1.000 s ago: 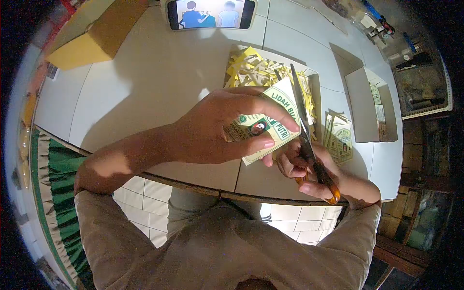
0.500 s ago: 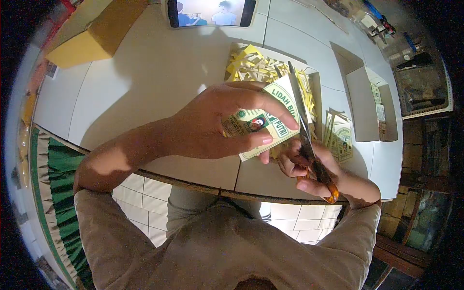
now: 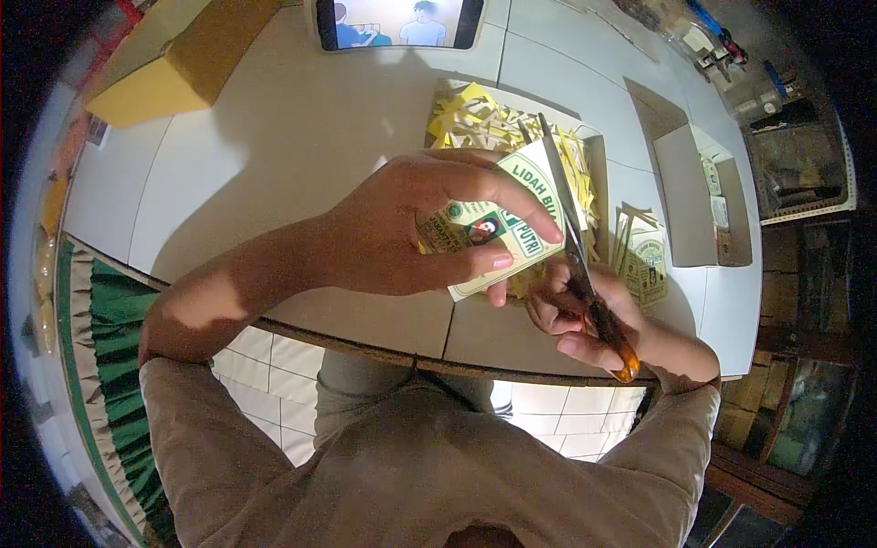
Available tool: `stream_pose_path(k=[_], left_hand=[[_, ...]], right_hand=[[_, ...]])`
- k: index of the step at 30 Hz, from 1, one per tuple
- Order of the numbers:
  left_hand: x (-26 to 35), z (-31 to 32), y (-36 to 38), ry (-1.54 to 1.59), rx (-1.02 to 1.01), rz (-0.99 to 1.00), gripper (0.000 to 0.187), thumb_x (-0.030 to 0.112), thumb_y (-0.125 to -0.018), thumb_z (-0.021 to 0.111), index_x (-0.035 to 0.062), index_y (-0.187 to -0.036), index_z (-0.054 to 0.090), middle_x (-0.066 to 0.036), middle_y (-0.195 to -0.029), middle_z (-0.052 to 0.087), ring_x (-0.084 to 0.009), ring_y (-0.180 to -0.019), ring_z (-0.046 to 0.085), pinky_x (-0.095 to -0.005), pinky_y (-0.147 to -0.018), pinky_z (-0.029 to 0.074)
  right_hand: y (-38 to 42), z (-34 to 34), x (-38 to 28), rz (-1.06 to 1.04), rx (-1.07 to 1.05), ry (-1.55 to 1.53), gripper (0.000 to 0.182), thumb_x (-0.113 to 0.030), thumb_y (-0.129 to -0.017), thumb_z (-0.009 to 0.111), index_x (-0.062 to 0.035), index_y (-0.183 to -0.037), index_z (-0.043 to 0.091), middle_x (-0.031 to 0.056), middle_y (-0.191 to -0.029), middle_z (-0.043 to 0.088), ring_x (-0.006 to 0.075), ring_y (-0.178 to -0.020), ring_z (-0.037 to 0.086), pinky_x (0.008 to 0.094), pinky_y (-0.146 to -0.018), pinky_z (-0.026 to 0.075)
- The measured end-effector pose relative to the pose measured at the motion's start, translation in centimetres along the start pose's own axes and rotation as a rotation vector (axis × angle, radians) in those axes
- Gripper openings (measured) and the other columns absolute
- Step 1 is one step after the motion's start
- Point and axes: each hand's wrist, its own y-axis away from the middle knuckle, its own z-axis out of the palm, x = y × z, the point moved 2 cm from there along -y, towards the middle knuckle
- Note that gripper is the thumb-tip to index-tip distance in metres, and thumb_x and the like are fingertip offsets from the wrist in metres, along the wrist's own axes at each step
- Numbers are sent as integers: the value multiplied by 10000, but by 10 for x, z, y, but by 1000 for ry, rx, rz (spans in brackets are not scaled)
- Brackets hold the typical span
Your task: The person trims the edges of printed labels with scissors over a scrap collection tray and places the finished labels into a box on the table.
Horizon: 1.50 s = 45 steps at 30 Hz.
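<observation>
My left hand [image 3: 411,224] pinches a printed paper label [image 3: 525,242], cream with green lettering and a small portrait, between thumb and fingers. My right hand [image 3: 585,310] is closed round the amber handles of a pair of scissors [image 3: 577,247]. The blades point up and away from me, along the label's right edge and slightly parted. Beneath and beyond the label stands a shallow box [image 3: 596,151] filled with yellow and cream paper strips [image 3: 470,119]. Several similar labels [image 3: 647,265] lie on the table just right of my right hand.
A phone [image 3: 397,26] showing a cartoon stands at the far edge of the white tiled table [image 3: 301,110]. A yellow cardboard box [image 3: 164,87] is at the far left. On the right, an open white box [image 3: 685,201] holds labels, with a crate [image 3: 799,164] beyond the edge.
The label and my left hand have shifted very slightly left and up. The scissors have tilted a little, their tips moving left. My grip on both stays the same.
</observation>
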Motion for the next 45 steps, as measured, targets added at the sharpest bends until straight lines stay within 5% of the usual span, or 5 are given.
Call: stream_pose_path(k=[19, 22, 28, 30, 45], left_hand=[[-1, -2, -1, 28, -12, -6, 200, 143, -791, 575, 38, -960, 602, -125, -874, 581, -171, -648, 622, -282, -620, 506], [-3, -4, -1, -108, 11, 106, 200, 141, -781, 585, 44, -954, 609, -108, -853, 591, -166, -663, 614, -282, -634, 495], [-1, -5, 0, 38, -19, -77, 189, 108, -769, 586, 58, -949, 618, -95, -856, 600, -164, -716, 594, -288, -676, 467], [-4, -6, 0, -56, -1, 40, 184, 103, -772, 583, 51, -945, 617, -102, -855, 598, -170, -687, 603, -290, -652, 480], [-1, -8, -2, 78, -96, -54, 184, 127, -799, 569, 22, -946, 598, -93, -795, 581, -165, -572, 621, -271, -577, 485]], right_hand=[[0, -3, -1, -38, -45, 58, 431, 3, -689, 621, -66, -1024, 359, -34, -689, 321, 60, -597, 323, 193, -541, 279], [-1, 0, -6, 77, 11, 70, 338, -123, -705, 588, -75, -913, 326, -12, -656, 305, 102, -580, 304, 258, -551, 268], [-2, -2, -6, 90, 29, 48, 323, -112, -710, 600, -77, -882, 329, -25, -626, 282, 97, -561, 301, 254, -536, 270], [0, -5, -2, 25, -48, 61, 414, 57, -694, 599, -73, -1008, 362, -34, -699, 326, 49, -594, 327, 179, -548, 283], [1, -5, -2, 157, -34, -185, 414, 84, -707, 582, -77, -1030, 379, -30, -720, 327, 59, -618, 339, 177, -557, 301]])
